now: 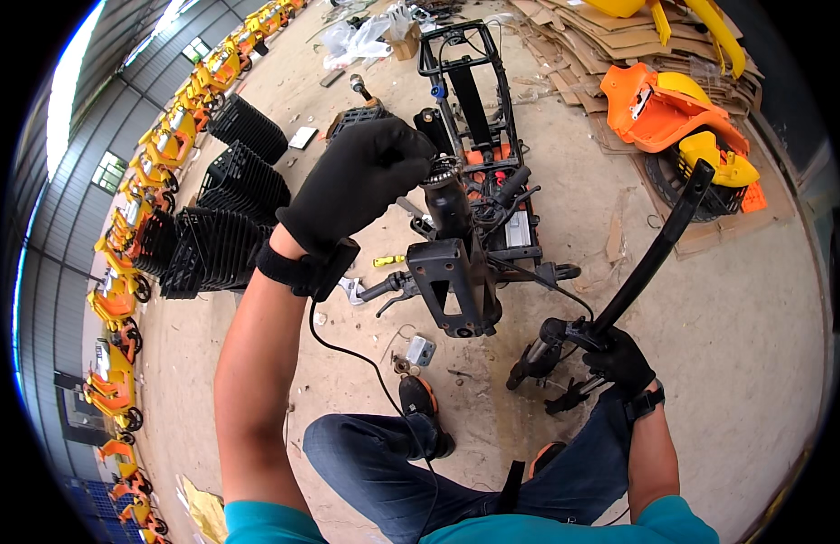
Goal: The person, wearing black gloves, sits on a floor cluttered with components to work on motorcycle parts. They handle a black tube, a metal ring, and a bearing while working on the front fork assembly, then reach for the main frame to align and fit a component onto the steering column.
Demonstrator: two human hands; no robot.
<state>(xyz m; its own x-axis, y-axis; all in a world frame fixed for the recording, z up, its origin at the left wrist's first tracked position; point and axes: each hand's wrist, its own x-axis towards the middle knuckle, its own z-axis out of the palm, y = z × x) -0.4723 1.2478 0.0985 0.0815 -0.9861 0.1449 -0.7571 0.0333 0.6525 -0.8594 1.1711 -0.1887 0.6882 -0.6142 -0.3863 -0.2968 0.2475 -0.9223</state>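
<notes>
My left hand (370,172), in a black glove, is closed with fingertips pinched at the top of the black head tube (450,207) of a bare scooter frame (479,100). A ring of bearing balls (443,170) shows at the tube's upper rim, right beside those fingers. What they pinch, if anything, is hidden. Low on the right, my gloved right hand (622,360) is wrapped round a black front fork (569,340). Its long steering stem (660,249) slants up and to the right, apart from the frame. A black bracket (453,286) is fixed on the frame's front.
Handlebar grips (384,288) and cables hang about the frame. A yellow-handled tool (388,260) and a small metal box (421,350) lie on the floor. Stacked black crates (222,240) stand left; orange and yellow body panels (660,109) and flattened cardboard (574,54) lie right.
</notes>
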